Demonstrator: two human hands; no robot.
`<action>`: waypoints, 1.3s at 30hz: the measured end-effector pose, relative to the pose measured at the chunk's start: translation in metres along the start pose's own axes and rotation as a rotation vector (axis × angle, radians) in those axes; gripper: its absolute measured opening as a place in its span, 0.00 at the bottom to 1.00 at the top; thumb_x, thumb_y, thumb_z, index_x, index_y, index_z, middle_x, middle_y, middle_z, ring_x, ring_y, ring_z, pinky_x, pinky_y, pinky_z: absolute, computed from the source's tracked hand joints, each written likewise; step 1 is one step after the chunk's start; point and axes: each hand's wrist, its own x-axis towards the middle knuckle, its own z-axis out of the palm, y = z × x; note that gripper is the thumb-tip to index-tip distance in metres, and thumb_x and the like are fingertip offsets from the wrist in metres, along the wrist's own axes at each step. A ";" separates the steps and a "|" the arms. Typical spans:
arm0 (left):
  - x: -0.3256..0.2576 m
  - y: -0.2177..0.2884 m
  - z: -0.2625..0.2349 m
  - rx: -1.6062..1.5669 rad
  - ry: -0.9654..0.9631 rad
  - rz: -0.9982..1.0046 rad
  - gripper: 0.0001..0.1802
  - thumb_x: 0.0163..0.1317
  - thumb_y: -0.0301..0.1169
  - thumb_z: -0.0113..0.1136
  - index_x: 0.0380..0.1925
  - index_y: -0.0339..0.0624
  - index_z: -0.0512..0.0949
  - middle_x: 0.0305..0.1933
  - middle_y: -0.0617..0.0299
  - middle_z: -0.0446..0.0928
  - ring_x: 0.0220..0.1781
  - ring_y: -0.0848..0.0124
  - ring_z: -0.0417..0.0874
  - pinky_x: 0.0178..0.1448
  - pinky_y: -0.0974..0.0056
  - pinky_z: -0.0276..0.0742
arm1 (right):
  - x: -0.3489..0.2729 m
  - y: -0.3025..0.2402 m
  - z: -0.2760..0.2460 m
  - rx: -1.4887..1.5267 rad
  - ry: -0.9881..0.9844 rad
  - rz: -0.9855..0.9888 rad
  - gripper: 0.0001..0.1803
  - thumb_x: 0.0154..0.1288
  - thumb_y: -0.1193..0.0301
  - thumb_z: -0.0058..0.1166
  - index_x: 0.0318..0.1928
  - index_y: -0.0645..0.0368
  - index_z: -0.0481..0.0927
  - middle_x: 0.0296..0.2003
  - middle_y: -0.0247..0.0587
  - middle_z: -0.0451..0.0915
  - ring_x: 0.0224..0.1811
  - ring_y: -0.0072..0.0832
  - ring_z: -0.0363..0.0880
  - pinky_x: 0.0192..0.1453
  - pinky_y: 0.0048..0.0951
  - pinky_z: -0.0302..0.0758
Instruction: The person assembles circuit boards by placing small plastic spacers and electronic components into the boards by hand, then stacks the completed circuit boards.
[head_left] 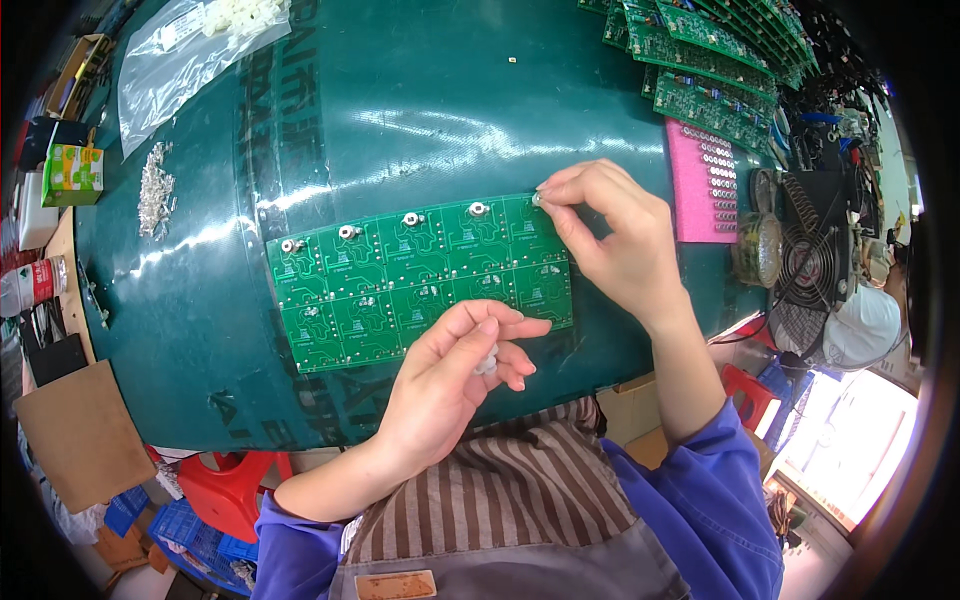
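A green circuit board panel (pixel 385 300) lies on the green mat in front of me, divided into two rows of repeated sections. Small round metal-and-white components (pixel 410 219) stand on several of its upper-row sections. At the panel's upper right corner, my right hand (pixel 615 225) pinches a small component (pixel 537 199) between thumb and index finger, touching or just over the last upper section. My left hand (pixel 450 375) hovers over the panel's lower edge with curled fingers, holding some small whitish parts (pixel 487 362) whose exact kind I cannot make out.
A pink foam block (pixel 690 185) with rows of small components stands at the right. Stacked circuit boards (pixel 715 60) fill the far right. On the left lie a pile of small clear-and-metal parts (pixel 156 190) and a plastic bag (pixel 190 65) of whitish pieces. A fan (pixel 808 265) is beyond the right edge.
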 end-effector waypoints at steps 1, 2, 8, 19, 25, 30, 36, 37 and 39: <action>0.000 0.000 0.000 0.001 -0.006 0.003 0.11 0.69 0.34 0.41 0.43 0.41 0.70 0.49 0.47 0.75 0.35 0.74 0.75 0.42 0.68 0.71 | -0.002 0.000 0.002 0.013 0.028 0.030 0.06 0.50 0.82 0.57 0.28 0.62 0.75 0.29 0.40 0.78 0.33 0.35 0.78 0.37 0.30 0.75; 0.000 0.000 0.000 0.003 -0.013 0.007 0.11 0.69 0.34 0.41 0.43 0.41 0.70 0.49 0.47 0.75 0.35 0.74 0.75 0.42 0.68 0.71 | -0.003 -0.001 0.003 0.011 0.028 0.031 0.06 0.50 0.82 0.57 0.28 0.62 0.75 0.29 0.40 0.78 0.33 0.35 0.78 0.37 0.30 0.75; -0.001 0.000 0.003 0.069 0.000 0.019 0.10 0.70 0.34 0.41 0.45 0.43 0.68 0.50 0.46 0.74 0.36 0.74 0.75 0.42 0.68 0.71 | -0.009 -0.004 -0.001 -0.083 0.052 0.004 0.05 0.50 0.81 0.58 0.29 0.62 0.76 0.34 0.42 0.79 0.40 0.37 0.78 0.43 0.32 0.74; -0.006 -0.005 0.003 0.205 -0.061 0.149 0.13 0.68 0.34 0.46 0.45 0.36 0.69 0.45 0.50 0.77 0.34 0.76 0.75 0.39 0.70 0.73 | -0.033 0.069 -0.087 -0.635 0.395 0.371 0.05 0.54 0.76 0.57 0.32 0.61 0.78 0.31 0.43 0.76 0.34 0.39 0.75 0.39 0.34 0.72; -0.004 -0.005 0.012 0.233 0.035 0.059 0.13 0.65 0.32 0.52 0.46 0.36 0.73 0.36 0.60 0.75 0.33 0.77 0.72 0.38 0.71 0.69 | -0.035 0.085 -0.083 -0.700 0.379 0.216 0.06 0.56 0.79 0.52 0.36 0.60 0.74 0.34 0.43 0.74 0.39 0.39 0.71 0.42 0.36 0.68; -0.001 -0.008 0.011 0.151 0.018 0.062 0.12 0.63 0.30 0.55 0.45 0.39 0.73 0.36 0.59 0.75 0.33 0.76 0.72 0.38 0.71 0.68 | -0.033 0.060 -0.079 -0.807 0.407 0.148 0.05 0.58 0.79 0.52 0.36 0.60 0.74 0.36 0.41 0.76 0.38 0.33 0.74 0.42 0.32 0.69; -0.001 -0.009 0.010 0.077 0.032 0.122 0.10 0.62 0.30 0.56 0.41 0.39 0.74 0.36 0.59 0.76 0.33 0.76 0.73 0.38 0.71 0.69 | -0.054 -0.054 -0.019 0.880 0.107 0.384 0.07 0.58 0.85 0.52 0.38 0.65 0.75 0.37 0.46 0.79 0.39 0.26 0.78 0.46 0.25 0.75; -0.001 -0.009 0.011 0.076 0.031 0.119 0.10 0.62 0.30 0.56 0.41 0.39 0.74 0.36 0.59 0.76 0.33 0.76 0.73 0.38 0.71 0.69 | -0.058 -0.060 -0.018 0.840 0.042 0.385 0.08 0.57 0.86 0.52 0.38 0.66 0.74 0.37 0.47 0.79 0.41 0.27 0.78 0.47 0.27 0.75; -0.004 -0.009 0.012 0.078 0.011 0.146 0.09 0.61 0.29 0.57 0.40 0.39 0.75 0.35 0.61 0.76 0.33 0.76 0.73 0.38 0.71 0.70 | -0.062 -0.066 -0.011 0.891 0.044 0.382 0.08 0.57 0.87 0.51 0.38 0.68 0.74 0.37 0.48 0.78 0.42 0.31 0.79 0.48 0.29 0.76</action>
